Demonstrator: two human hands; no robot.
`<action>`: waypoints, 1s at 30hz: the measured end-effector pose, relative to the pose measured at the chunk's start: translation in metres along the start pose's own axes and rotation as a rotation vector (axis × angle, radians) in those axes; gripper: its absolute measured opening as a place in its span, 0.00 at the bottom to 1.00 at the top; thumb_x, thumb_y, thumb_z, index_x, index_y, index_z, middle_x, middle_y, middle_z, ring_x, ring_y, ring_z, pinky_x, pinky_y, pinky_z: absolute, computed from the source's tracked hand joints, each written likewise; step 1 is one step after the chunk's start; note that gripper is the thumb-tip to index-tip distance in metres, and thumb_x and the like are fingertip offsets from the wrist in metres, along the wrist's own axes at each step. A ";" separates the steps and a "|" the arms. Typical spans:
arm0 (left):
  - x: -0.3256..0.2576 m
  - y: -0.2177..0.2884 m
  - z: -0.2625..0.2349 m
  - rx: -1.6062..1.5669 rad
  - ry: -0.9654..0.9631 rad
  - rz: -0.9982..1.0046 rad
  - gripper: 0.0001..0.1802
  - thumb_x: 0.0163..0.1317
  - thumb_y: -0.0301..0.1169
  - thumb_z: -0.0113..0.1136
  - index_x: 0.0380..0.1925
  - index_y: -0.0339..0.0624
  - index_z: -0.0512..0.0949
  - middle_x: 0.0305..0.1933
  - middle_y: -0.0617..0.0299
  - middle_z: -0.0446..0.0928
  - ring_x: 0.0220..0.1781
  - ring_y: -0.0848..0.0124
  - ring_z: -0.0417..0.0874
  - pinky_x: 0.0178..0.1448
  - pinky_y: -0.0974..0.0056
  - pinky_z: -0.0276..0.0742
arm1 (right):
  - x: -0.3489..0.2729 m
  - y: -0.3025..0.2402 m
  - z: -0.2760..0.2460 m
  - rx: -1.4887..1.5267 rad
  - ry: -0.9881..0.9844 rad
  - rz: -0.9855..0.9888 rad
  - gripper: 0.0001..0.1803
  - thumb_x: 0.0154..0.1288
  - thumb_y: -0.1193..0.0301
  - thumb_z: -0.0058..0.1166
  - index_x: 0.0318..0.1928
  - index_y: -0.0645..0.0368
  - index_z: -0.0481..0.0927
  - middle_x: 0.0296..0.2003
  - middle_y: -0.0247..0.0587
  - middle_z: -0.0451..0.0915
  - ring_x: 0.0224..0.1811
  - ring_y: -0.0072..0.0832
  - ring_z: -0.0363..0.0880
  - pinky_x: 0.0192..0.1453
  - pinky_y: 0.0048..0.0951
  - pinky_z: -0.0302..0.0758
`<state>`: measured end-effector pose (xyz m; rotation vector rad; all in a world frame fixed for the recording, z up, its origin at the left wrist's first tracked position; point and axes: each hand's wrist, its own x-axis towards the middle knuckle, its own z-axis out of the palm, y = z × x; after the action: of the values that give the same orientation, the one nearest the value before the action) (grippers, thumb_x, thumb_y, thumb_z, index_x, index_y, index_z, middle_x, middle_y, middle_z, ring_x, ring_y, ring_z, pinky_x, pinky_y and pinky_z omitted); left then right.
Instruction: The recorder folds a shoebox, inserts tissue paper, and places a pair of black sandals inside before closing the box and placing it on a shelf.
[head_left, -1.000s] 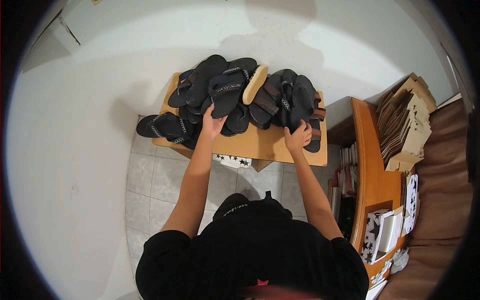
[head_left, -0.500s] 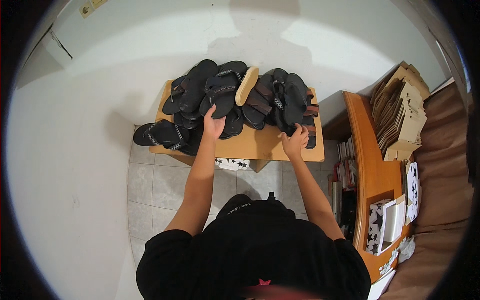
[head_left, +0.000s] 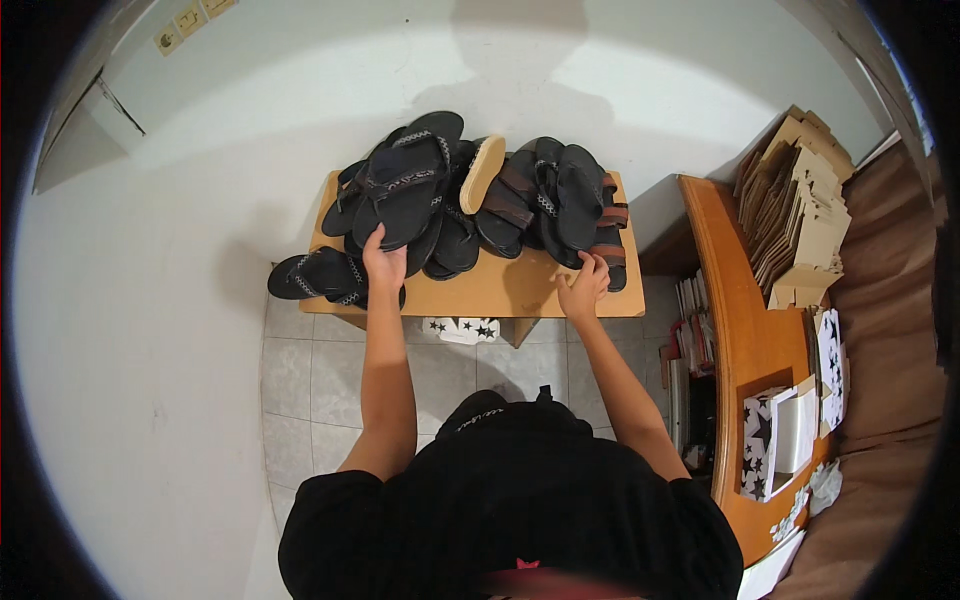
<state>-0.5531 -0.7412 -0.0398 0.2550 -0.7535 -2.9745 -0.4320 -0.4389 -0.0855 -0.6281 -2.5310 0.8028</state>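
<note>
A heap of black flip-flop sandals (head_left: 470,195) lies on a small wooden table (head_left: 500,288) against a white wall. One sandal (head_left: 482,172) in the heap shows a tan sole edge. My left hand (head_left: 384,262) grips the heel of a black sandal (head_left: 408,190) at the left of the heap. My right hand (head_left: 582,288) rests at the table's front right, its fingers on the heel end of a black sandal (head_left: 580,200). Another black sandal (head_left: 318,276) overhangs the table's left edge.
A long orange-brown wooden shelf (head_left: 740,330) runs down the right, holding a stack of flat cardboard pieces (head_left: 800,210) and star-printed boxes (head_left: 758,440). A star-printed box (head_left: 460,328) lies under the table on the grey tiled floor (head_left: 300,400). Books (head_left: 692,330) stand beneath the shelf.
Both hands stay at the heap's front edge. The view has shifted slightly, with the table and sandals sliding left in the picture.
</note>
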 end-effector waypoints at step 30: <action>-0.216 -0.317 0.153 0.426 -0.849 -1.288 0.29 0.62 0.43 0.47 0.56 0.33 0.64 0.56 0.47 0.70 0.56 0.54 0.73 0.61 0.51 0.67 | -0.135 0.245 -0.372 0.945 0.754 0.556 0.13 0.66 0.68 0.46 0.45 0.64 0.73 0.33 0.37 0.78 0.31 0.24 0.78 0.35 0.32 0.81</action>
<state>-0.3736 -0.3698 -0.0277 -0.9679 -1.8950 -4.0136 -0.0643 -0.1701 0.0098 -1.0198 -1.1060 1.4462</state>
